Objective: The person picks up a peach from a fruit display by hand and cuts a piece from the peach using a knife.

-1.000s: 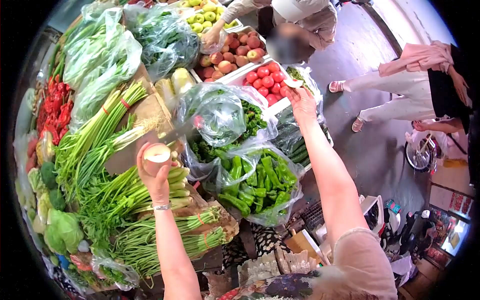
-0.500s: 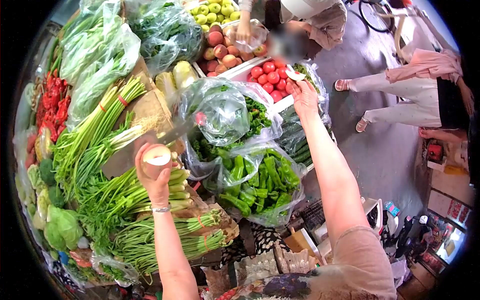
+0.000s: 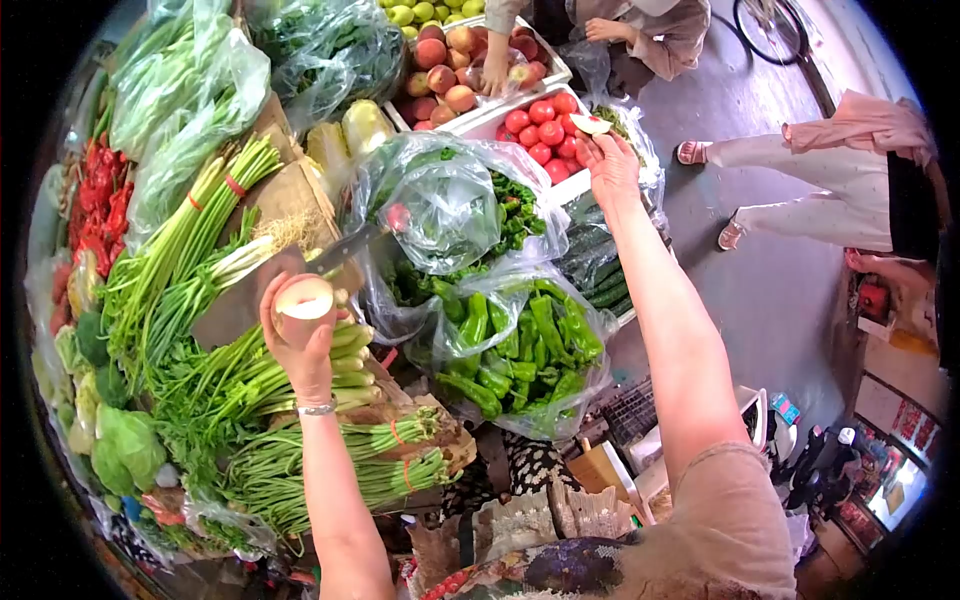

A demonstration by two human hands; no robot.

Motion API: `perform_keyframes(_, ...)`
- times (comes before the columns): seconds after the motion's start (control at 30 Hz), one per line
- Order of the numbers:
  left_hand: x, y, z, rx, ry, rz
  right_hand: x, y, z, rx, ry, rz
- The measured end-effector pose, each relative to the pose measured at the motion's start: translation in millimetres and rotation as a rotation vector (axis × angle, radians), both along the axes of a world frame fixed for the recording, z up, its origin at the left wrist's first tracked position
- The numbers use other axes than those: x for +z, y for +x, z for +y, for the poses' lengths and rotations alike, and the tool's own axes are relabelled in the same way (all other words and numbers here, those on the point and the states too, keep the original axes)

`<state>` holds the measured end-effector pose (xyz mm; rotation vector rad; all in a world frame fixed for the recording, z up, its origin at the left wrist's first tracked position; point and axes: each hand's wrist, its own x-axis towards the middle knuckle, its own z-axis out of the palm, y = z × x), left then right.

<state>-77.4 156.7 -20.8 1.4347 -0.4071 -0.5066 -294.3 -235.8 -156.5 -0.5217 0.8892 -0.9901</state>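
My left hand (image 3: pixel 302 360) is wrapped round a cut peach (image 3: pixel 304 298) whose pale flat face points up. A large knife (image 3: pixel 343 250) lies behind that hand, its dark handle to the upper right and its wide blade to the lower left; the grip on it is hidden. At arm's length my right hand (image 3: pixel 615 172) pinches a thin pale peach slice (image 3: pixel 590 124) with its fingertips. This hand is above the edge of a white crate of tomatoes (image 3: pixel 541 133). Below the knife and left hand lie bunched green stalks (image 3: pixel 230 365).
Bagged green peppers (image 3: pixel 520 350) and bagged leafy greens (image 3: pixel 515 215) lie between my arms. Beyond are crated peaches (image 3: pixel 440 78), where another person's hand (image 3: pixel 495 75) reaches in. Long beans (image 3: pixel 330 470) lie near me. A person in light trousers (image 3: pixel 815 205) stands at right.
My left hand, with the peach and knife, has shifted slightly left and up in view. The person at the top has drawn back from above the tomatoes. My right hand still pinches the slice.
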Motion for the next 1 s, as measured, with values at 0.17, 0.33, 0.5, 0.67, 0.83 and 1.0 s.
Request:
perform_keyframes(0.17,-2.0,0.3,0.9,-0.034,0.01,-0.064,-1.6,5.6,3.6,-0.001,0.006,-0.008)
perform_keyframes(0.33,-1.7,0.2,0.8,-0.04,0.034,-0.089,-16.8,7.0,2.9,0.044,-0.031,-0.017)
perform_keyframes(0.5,-3.7,0.6,2.1,-0.041,0.019,-0.071,-24.6,9.1,2.1,0.03,-0.034,0.064)
perform_keyframes(0.67,-7.9,2.3,4.9,-0.031,0.013,-0.078,-24.9,7.4,-2.2,0.05,-0.06,0.187)
perform_keyframes(0.83,-2.5,-1.3,0.6,0.015,-0.02,0.014,-20.6,7.6,-5.0,-0.037,0.007,0.174)
perform_keyframes(1.0,-5.7,0.6,2.7,-0.026,0.003,-0.073,-5.2,6.0,-2.4,-0.031,-0.046,0.18)
